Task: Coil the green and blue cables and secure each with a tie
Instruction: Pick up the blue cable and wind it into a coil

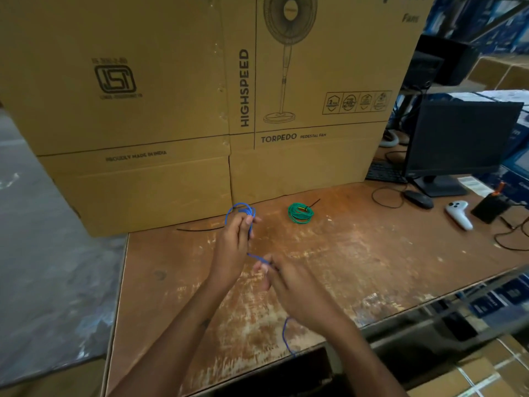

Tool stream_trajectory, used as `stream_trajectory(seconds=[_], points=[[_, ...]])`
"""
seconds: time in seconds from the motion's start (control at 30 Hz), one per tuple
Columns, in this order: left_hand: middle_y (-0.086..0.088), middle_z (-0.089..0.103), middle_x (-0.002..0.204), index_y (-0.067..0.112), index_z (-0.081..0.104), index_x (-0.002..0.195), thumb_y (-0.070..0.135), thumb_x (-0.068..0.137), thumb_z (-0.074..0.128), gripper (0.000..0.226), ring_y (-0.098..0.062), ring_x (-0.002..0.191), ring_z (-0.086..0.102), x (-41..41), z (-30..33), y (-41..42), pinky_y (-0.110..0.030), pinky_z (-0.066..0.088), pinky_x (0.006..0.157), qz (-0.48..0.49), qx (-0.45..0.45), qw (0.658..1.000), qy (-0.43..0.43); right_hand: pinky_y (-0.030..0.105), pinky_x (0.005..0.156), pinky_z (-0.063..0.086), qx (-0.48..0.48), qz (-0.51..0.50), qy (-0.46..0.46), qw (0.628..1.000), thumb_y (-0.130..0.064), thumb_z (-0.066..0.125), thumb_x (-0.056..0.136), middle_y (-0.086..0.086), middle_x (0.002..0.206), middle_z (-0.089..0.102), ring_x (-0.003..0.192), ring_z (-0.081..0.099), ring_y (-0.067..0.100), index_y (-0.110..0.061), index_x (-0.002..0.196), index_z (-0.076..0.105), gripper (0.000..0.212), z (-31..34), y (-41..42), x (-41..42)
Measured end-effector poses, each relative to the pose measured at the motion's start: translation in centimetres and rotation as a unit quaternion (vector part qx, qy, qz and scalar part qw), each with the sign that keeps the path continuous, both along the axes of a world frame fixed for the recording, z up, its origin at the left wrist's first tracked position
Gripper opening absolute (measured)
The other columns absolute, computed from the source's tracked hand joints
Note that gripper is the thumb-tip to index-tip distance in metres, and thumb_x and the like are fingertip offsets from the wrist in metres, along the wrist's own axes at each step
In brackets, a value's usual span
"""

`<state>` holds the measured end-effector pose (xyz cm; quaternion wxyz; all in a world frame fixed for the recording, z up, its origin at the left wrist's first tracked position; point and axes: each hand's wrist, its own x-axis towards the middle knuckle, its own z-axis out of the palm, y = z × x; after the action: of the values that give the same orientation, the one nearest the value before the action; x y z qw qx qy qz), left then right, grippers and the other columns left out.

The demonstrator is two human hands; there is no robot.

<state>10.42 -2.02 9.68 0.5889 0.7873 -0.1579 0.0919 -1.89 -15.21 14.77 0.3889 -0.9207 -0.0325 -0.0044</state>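
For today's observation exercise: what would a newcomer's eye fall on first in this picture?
Probably the two bare hands at centre: the left hand holds loops of thin blue cable, the right hand pinches its trailing strand. Behind them, the coiled green cable lies tied on the worn wooden table, before a large brown cardboard fan box.

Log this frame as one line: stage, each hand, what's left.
stage: coiling blue cable | left hand: holds loops | right hand: feeds loose strand | green cable: coiled, tied | spare tie: on table, unused
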Motion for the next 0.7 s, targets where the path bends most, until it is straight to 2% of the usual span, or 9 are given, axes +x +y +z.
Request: stream_trajectory(seconds=[0.13,0.2,0.27,0.33,0.43,0.5,0.57,0.63,0.7], points=[[-0.001,0.055,0.065,0.029,0.062,0.09,0.033,0.113,0.039,0.032,-0.012,0.057,0.053,-2.0,-0.4,-0.5,-0.031,0.043,0.06,-0.073,0.01,0.997,0.014,0.034,0.068,0.048,-0.18,-0.072,-0.063,0.979,-0.045,0.05,0.106,-0.013,0.082,0.071,0.079,0.066,0.009,-0.034,0.093,0.063,0.021,4.7,-2.7,2.4],[0.004,0.054,0.066,0.023,0.063,0.091,0.037,0.112,0.038,0.035,-0.012,0.059,0.051,-2.9,-0.2,-1.0,-0.033,0.043,0.06,-0.102,-0.034,0.993,0.05,0.035,0.068,0.053,-0.192,-0.092,-0.125,0.969,-0.05,0.064,0.097,-0.016,0.078,0.073,0.078,0.068,0.005,-0.036,0.087,0.066,0.017,5.8,-4.2,3.8],[0.004,0.052,0.068,0.016,0.064,0.093,0.037,0.113,0.037,0.039,-0.016,0.059,0.048,-3.6,0.2,-1.1,-0.035,0.042,0.06,-0.13,-0.077,0.985,0.082,0.034,0.071,0.055,-0.123,-0.084,-0.162,0.976,-0.049,0.079,0.084,-0.014,0.082,0.076,0.081,0.069,0.003,-0.033,0.088,0.076,0.017,6.0,-5.9,5.5],[0.003,0.049,0.067,0.015,0.063,0.091,0.035,0.113,0.036,0.041,-0.017,0.057,0.044,-4.3,0.9,-1.3,-0.032,0.041,0.059,-0.171,-0.114,0.973,0.104,0.029,0.074,0.053,0.012,-0.011,-0.157,0.988,-0.032,0.086,0.082,-0.006,0.088,0.074,0.085,0.068,0.005,-0.028,0.091,0.083,0.011,5.5,-7.2,7.5],[0.002,0.044,0.064,0.016,0.065,0.088,0.036,0.113,0.038,0.042,-0.016,0.053,0.038,-5.2,2.4,-1.8,-0.027,0.036,0.054,-0.188,-0.184,0.955,0.137,0.027,0.062,0.04,0.183,0.072,-0.109,0.974,-0.007,0.07,0.098,0.022,0.093,0.058,0.071,0.052,0.016,-0.011,0.106,0.082,0.015,3.4,-7.7,9.3],[0.004,0.042,0.061,0.017,0.066,0.085,0.038,0.112,0.04,0.042,-0.013,0.05,0.035,-5.3,3.5,-2.0,-0.026,0.033,0.05,-0.177,-0.217,0.949,0.144,0.032,0.057,0.033,0.269,0.054,-0.071,0.959,-0.004,0.06,0.104,0.028,0.089,0.059,0.067,0.043,0.025,-0.011,0.111,0.079,0.022,0.5,-7.0,9.4],[0.005,0.041,0.06,0.016,0.065,0.084,0.041,0.11,0.042,0.042,-0.01,0.048,0.034,-5.3,4.5,-2.1,-0.026,0.032,0.049,-0.161,-0.243,0.946,0.14,0.032,0.057,0.035,0.333,0.022,-0.026,0.942,-0.013,0.06,0.104,0.032,0.084,0.061,0.063,0.045,0.023,-0.012,0.113,0.075,0.018,-2.3,-6.0,8.7],[0.006,0.041,0.061,0.014,0.065,0.087,0.043,0.105,0.042,0.042,-0.01,0.049,0.035,-4.9,5.4,-2.1,-0.025,0.034,0.049,-0.142,-0.269,0.944,0.126,0.023,0.05,0.033,0.333,-0.002,-0.003,0.943,-0.026,0.059,0.105,0.026,0.071,0.054,0.049,0.04,0.013,-0.014,0.105,0.072,0.018,-4.6,-4.6,7.4],[0.004,0.042,0.063,0.011,0.064,0.091,0.044,0.106,0.039,0.044,-0.012,0.05,0.036,-4.2,5.8,-1.9,-0.025,0.038,0.05,-0.116,-0.28,0.947,0.109,0.024,0.05,0.037,0.235,-0.004,-0.028,0.972,-0.028,0.053,0.109,-0.001,0.066,0.062,0.048,0.044,0.006,-0.026,0.103,0.072,0.019,-6.2,-2.8,5.3]])
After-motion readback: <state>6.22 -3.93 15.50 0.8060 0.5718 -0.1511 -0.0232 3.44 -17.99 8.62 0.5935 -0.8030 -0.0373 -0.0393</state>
